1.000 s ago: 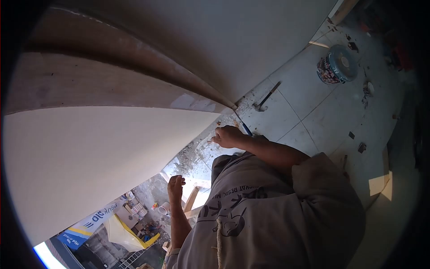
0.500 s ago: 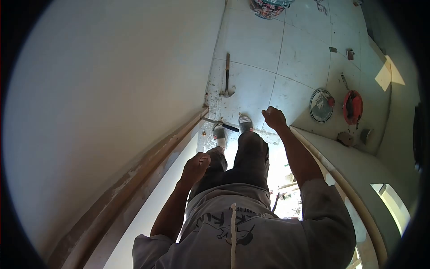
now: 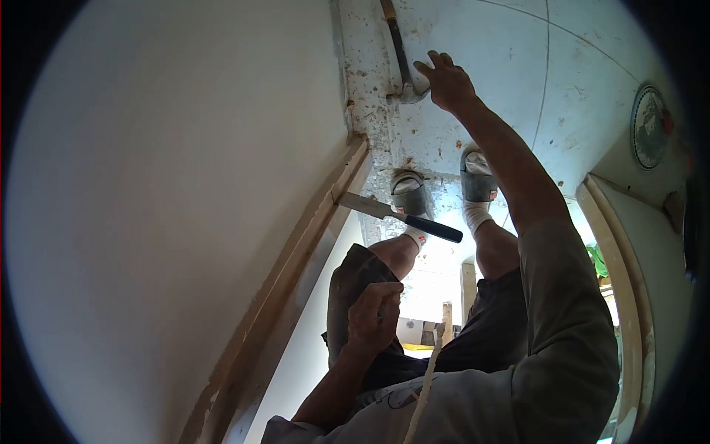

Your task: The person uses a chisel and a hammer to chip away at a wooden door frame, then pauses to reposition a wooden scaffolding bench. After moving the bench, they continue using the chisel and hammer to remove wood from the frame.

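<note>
- The right hand (image 3: 446, 80) is stretched far down to the tiled floor (image 3: 518, 66), fingers spread and released, gripping nothing.
- Its fingertips (image 3: 425, 68) sit just beside the head of a hammer (image 3: 405, 78); I cannot tell whether they touch it.
- The hammer lies flat on the floor along the foot of the white wall (image 3: 185, 185), its handle running away towards the top edge of the view and its head nearest the hand.
- The left hand (image 3: 376, 314) is curled into a loose fist over the bent left knee, with nothing visible in it.
- A scraper (image 3: 399, 216) with a black handle lies near the feet, the tip of its flat blade against the wooden door frame (image 3: 310, 251).
- The person's two feet, in grey sandals (image 3: 477, 177) and white socks, stand on the dusty strip of floor at the doorway, between the scraper and the hammer.
- A round lid (image 3: 649, 126) lies on the tiles off to the right, well apart from both hands.
- A second frame edge (image 3: 617, 244) curves down the right side.
</note>
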The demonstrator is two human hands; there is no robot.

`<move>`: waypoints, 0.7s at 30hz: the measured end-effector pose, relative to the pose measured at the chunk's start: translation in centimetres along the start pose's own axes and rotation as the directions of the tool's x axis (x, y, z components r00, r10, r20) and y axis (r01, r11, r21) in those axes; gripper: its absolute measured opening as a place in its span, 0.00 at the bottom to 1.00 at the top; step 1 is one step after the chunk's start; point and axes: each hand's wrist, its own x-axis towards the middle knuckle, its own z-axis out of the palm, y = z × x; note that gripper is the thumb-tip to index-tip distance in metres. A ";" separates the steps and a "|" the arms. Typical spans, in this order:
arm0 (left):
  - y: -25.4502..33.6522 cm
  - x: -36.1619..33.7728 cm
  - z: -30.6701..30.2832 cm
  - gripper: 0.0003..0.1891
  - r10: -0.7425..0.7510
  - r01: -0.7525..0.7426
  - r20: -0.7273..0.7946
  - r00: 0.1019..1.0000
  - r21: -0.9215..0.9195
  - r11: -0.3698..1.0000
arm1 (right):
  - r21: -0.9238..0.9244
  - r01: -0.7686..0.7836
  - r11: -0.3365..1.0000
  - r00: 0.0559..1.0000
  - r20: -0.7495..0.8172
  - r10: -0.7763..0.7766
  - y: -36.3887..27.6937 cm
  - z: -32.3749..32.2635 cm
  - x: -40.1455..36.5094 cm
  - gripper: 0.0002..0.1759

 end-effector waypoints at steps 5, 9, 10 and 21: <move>-2.9 2.1 1.1 0.08 0.090 -0.087 -0.027 0.996 0.087 0.992 | -0.152 0.228 0.962 0.963 -0.112 -0.246 -2.1 4.5 5.9 0.21; -2.6 2.8 1.4 0.11 0.136 -0.134 -0.013 0.991 0.069 0.989 | -0.276 0.252 0.928 0.931 -0.194 -0.310 0.1 3.9 5.4 0.14; -2.0 2.5 1.4 0.11 0.111 -0.110 -0.013 0.994 0.054 0.992 | -0.323 0.276 0.905 0.916 -0.199 -0.350 0.9 3.7 4.6 0.12; 4.2 5.4 1.0 0.34 0.368 -0.398 0.158 0.916 0.248 0.883 | 0.315 -0.775 0.548 0.621 0.220 0.752 6.6 -8.7 -20.0 0.19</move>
